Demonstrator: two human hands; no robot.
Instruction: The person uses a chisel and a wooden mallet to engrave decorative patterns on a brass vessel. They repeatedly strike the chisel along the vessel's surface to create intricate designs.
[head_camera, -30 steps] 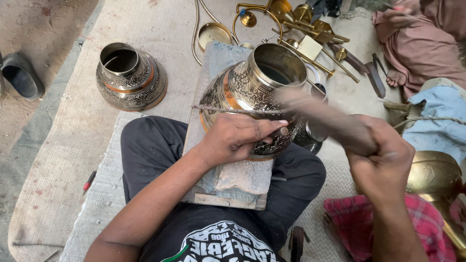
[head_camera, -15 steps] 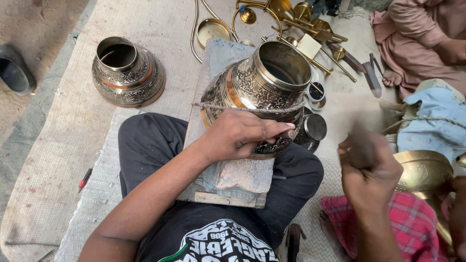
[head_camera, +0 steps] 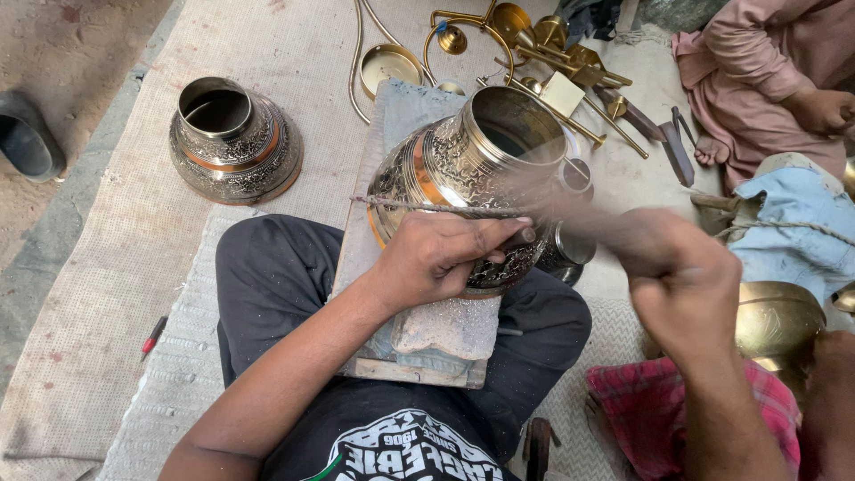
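A: Where is the vase (head_camera: 472, 178) found?

B: It is laid tilted on a padded board (head_camera: 419, 338) across the lap, its open mouth turned toward the mat's far edge. Engraved patterning and an orange band are seen on its body.

A: How is the left hand (head_camera: 441, 254) placed?

B: It is pressed against the vase's near side, and its grip is clenched around a thin metal rod (head_camera: 427, 207), which is held across the engraved surface.

A: And the right hand (head_camera: 681, 281)?

B: It is raised beside the vase, near the mat's right edge. It is smeared by motion; its grip looks clenched on a tool (head_camera: 579, 218), but the tool is too blurred to be identified.

A: What else is carried by the mat (head_camera: 80, 338)?

B: 1 more engraved vessel (head_camera: 234, 138) is stood upright near the left edge, well apart from the vase. A heap of brass parts (head_camera: 534, 44) is spread along the far edge, with a shallow brass dish (head_camera: 390, 67) beside it. A red pen (head_camera: 153, 336) is seen near the left knee. A black shoe (head_camera: 27, 138) is left on the ground past the mat's left edge.

A: Is anyone else seen?

B: A second person in pink clothing (head_camera: 766, 62) is seated at the far right corner. A blue cloth (head_camera: 802, 223) and a brass bowl (head_camera: 779, 316) are found at the right edge, with a red checked cloth (head_camera: 641, 410) nearer.
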